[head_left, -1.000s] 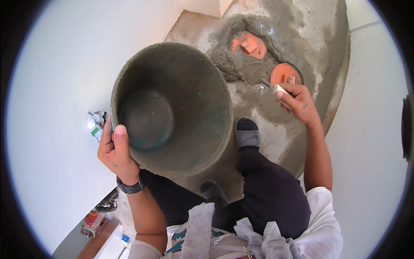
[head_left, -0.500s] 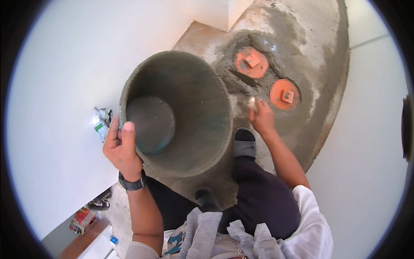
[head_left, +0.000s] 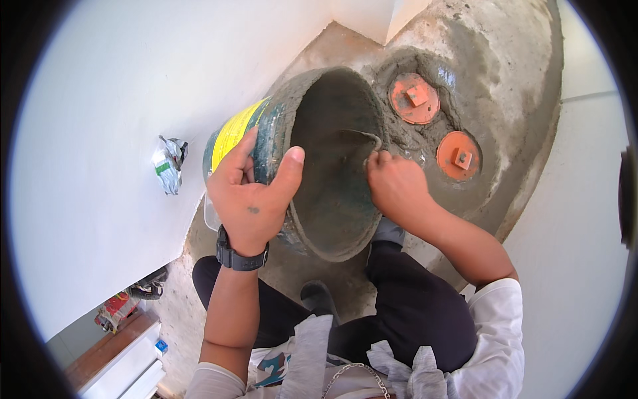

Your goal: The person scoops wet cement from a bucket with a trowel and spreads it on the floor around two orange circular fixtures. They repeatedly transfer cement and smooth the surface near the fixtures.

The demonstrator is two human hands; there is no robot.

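A mortar-smeared bucket (head_left: 266, 143), dark green with a yellow label, is tipped with its mouth toward the right. My left hand (head_left: 249, 199) grips it at the near left part of its rim, the thumb by the edge and the fingers along the outer wall. At the right side of the mouth, my right hand (head_left: 399, 183) is closed round the handle of a trowel. The grey-coated trowel blade (head_left: 359, 135) reaches inside the bucket; its lower part blends with the dark interior. Most of the handle is hidden in my fist.
Two round orange caps (head_left: 413, 100) with square knobs are set in wet mortar to the right. A white wall (head_left: 119, 100) stands at left, with a crumpled plastic packet (head_left: 170, 165) beside the bucket. My sandalled foot (head_left: 388, 231) is just under the bucket's near side.
The bucket has tilted from nearly upright toward the right, showing its labelled side. My right hand has brought the trowel from the mortar by the caps into the bucket's mouth.
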